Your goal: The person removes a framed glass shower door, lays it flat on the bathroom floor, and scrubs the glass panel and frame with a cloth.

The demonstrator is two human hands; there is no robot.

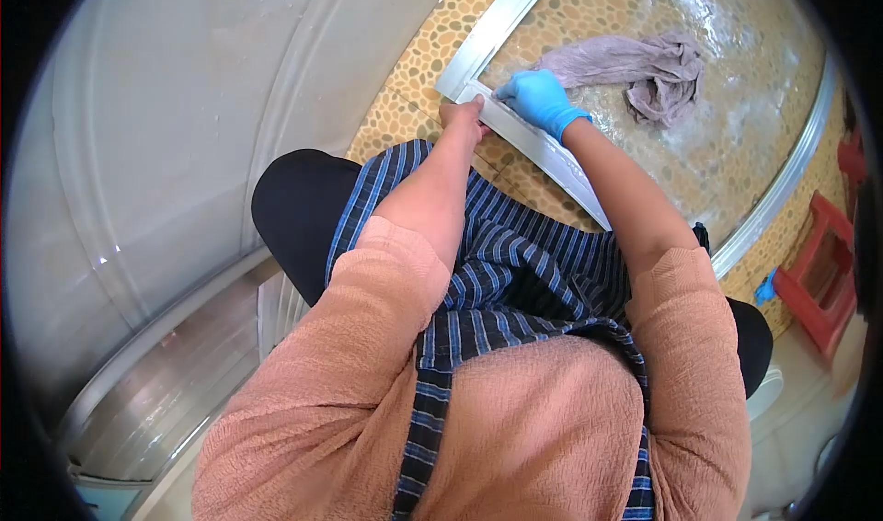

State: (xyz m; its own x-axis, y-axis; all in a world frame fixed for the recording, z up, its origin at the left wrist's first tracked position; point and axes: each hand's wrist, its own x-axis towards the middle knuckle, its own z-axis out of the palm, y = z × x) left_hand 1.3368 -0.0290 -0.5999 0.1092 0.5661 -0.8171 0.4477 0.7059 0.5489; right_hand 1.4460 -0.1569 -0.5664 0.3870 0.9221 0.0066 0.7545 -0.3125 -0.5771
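Observation:
A glass panel (736, 89) in a pale metal frame (543, 151) lies over a pebble-patterned floor, its surface wet and streaked. Bare, my left hand (465, 119) grips the frame near its corner, thumb on top and fingers partly hidden below the edge. My right hand (541, 100), in a blue glove, rests on the frame's inner edge just right of the left hand. Its fingers are bent together; whatever they may hold is too small to make out. Beside the glove, a crumpled greyish-purple cloth (664, 68) lies on the glass.
To the left stands a large pale curved panel (184, 107). A red plastic stool (819, 277) is at the right, with a small blue item (765, 286) beside it. At the lower left is a metal-edged glass piece (175, 388). Pebble-patterned flooring (395, 121) shows around the frame.

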